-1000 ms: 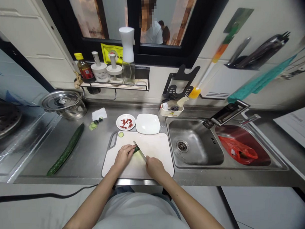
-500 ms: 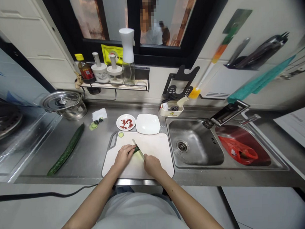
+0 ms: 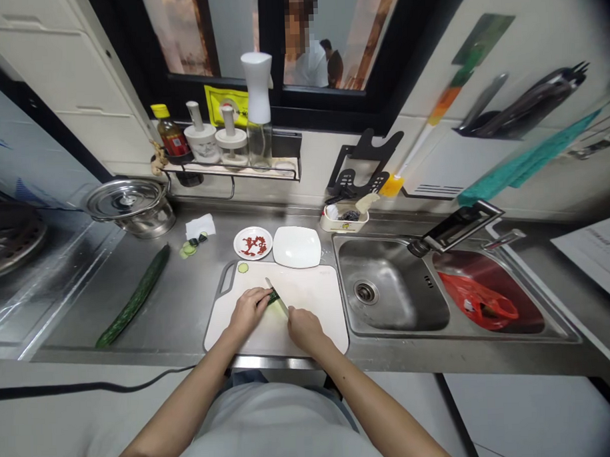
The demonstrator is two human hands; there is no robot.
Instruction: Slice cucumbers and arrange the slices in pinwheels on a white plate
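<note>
My left hand (image 3: 250, 310) is closed on a short piece of cucumber (image 3: 273, 297) on the white cutting board (image 3: 318, 308); the fingers hide most of the piece. In my right hand (image 3: 304, 330) is the handle of a knife (image 3: 277, 297), its blade slanting up and left against the cucumber's right end. One round cucumber slice (image 3: 243, 267) lies at the board's upper left corner. Behind the board stand a small plate with chopped red bits (image 3: 253, 244) and a white square plate (image 3: 296, 247). A whole cucumber (image 3: 133, 298) rests on the steel counter to the left.
Right of the board is a double sink (image 3: 393, 325) with a black faucet (image 3: 448, 230) and a red plastic bag (image 3: 480, 302). Cucumber scraps (image 3: 188, 248) lie by a white paper (image 3: 200, 226). A lidded steel pot (image 3: 144, 217) stands back left. Bottles (image 3: 171, 133) line a wall shelf.
The view has shifted very slightly. Both hands, the knife and the cucumber piece keep nearly the same position on the board.
</note>
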